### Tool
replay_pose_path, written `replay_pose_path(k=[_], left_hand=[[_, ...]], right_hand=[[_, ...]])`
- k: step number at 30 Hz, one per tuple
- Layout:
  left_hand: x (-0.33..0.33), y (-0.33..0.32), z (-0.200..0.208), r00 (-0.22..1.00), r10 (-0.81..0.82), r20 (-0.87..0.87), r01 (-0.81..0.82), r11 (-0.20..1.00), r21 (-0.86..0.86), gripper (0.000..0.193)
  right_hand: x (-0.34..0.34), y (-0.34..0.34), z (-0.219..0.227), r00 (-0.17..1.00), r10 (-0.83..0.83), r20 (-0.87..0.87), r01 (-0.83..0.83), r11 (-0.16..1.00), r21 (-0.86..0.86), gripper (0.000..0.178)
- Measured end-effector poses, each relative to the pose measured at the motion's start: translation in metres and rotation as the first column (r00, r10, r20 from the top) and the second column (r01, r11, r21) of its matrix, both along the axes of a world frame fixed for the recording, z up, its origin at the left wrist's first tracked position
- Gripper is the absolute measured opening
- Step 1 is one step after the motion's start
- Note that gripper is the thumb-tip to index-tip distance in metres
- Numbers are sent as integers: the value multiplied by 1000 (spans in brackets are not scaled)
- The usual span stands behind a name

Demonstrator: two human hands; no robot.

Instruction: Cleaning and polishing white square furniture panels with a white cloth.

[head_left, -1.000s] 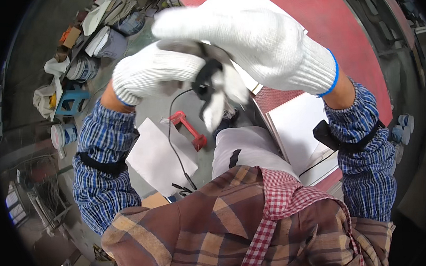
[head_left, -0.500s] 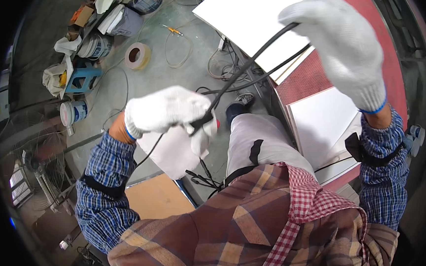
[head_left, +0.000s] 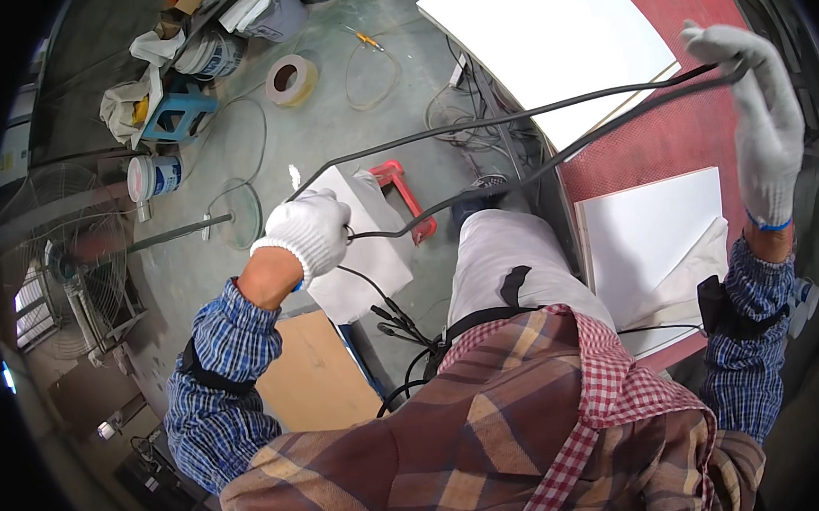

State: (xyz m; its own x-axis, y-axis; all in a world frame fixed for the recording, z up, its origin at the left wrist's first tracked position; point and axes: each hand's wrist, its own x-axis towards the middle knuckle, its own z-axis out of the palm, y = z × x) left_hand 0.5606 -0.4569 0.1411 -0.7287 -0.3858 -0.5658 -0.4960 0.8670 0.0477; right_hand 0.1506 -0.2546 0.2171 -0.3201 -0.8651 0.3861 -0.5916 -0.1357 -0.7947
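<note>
A doubled black cable (head_left: 476, 123) stretches between my two gloved hands in two strands. My left hand (head_left: 308, 229), in a white knit glove, is closed in a fist around it at the left, above a white boxlike block (head_left: 373, 275). Off to the right, my right hand (head_left: 763, 126) holds the looped end between thumb and fingers, its fingers fairly straight, over the edge of the red-topped table (head_left: 612, 161). More black cable ends with plugs (head_left: 393, 323) hang close to my waist.
White boards (head_left: 546, 37) lie on the red table, with another white stack (head_left: 650, 229) nearer me. On the floor are a tape roll (head_left: 291, 80), a red frame (head_left: 407, 199), loose cords and a brown board (head_left: 313, 371). Buckets (head_left: 154, 178), a blue stool (head_left: 179, 115) and a fan (head_left: 68, 265) stand left.
My hands have moved apart, the right outward and the left down and left. The cable between them is now drawn out into two long strands. The red frame has come into view.
</note>
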Motion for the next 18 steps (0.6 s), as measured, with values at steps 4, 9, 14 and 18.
replay_pose_path(k=[4, 9, 14, 18], left_hand=[[5, -33, 6, 935, 129, 329, -277, 847, 454, 23], [-28, -33, 35, 924, 246, 291, -381, 609, 696, 26], [-47, -30, 33, 964, 265, -28, -61, 321, 945, 27], [-48, -14, 25, 824, 400, -400, 206, 446, 871, 28]], right_hand=[[9, -1, -21, 996, 92, -16, -87, 979, 184, 21], [32, -8, -23, 717, 5, -697, 142, 978, 153, 45], [100, -41, 14, 795, 366, -483, -441, 896, -48, 52], [125, -61, 7, 777, 379, -502, -473, 878, -69, 45]])
